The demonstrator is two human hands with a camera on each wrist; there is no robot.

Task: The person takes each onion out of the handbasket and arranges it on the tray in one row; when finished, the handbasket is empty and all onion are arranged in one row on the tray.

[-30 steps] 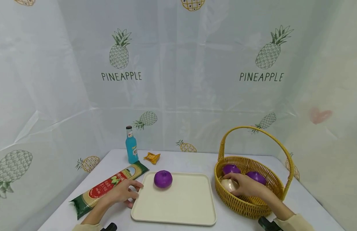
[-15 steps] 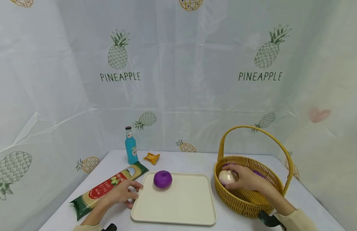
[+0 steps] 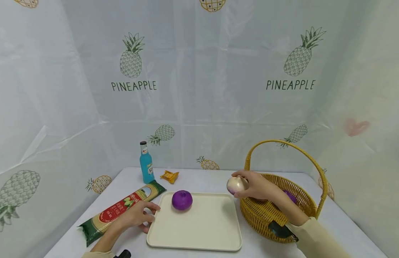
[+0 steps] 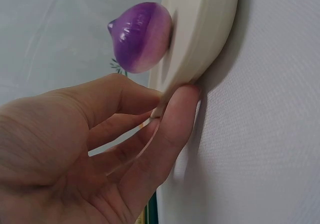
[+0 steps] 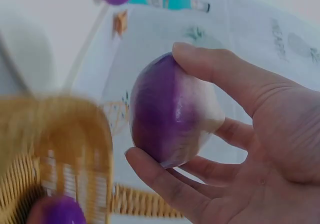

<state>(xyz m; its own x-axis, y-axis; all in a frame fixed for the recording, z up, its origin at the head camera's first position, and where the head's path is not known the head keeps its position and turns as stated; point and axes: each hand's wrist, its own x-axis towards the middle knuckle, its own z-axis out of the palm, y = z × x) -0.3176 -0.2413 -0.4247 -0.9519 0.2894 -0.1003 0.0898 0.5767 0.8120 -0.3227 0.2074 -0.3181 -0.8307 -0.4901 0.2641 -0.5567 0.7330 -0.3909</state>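
My right hand (image 3: 260,186) grips a purple-and-white onion (image 3: 236,185) above the gap between the tray and the basket. In the right wrist view, thumb and fingers wrap around this onion (image 5: 170,114), its purple side turned outward. My left hand (image 3: 135,216) pinches the left rim of a cream tray (image 3: 199,231); the left wrist view shows the tray edge (image 4: 207,29) between thumb and fingers. A second onion (image 3: 182,200), purple on top, sits at the tray's back left. Behind my right forearm stands a wicker basket (image 3: 259,224) with a purple onion (image 3: 289,196) visible inside.
The basket's tall handle (image 3: 291,145) arches over its opening. Left of the tray lies a long green-and-tan food packet (image 3: 122,208), partly under my left forearm. A blue bottle (image 3: 147,165) and an orange-wrapped piece (image 3: 169,176) stand at the back of the white table.
My right hand has lifted the onion out of the basket and carried it left to the tray's right edge. The left hand and the tray have stayed in place.
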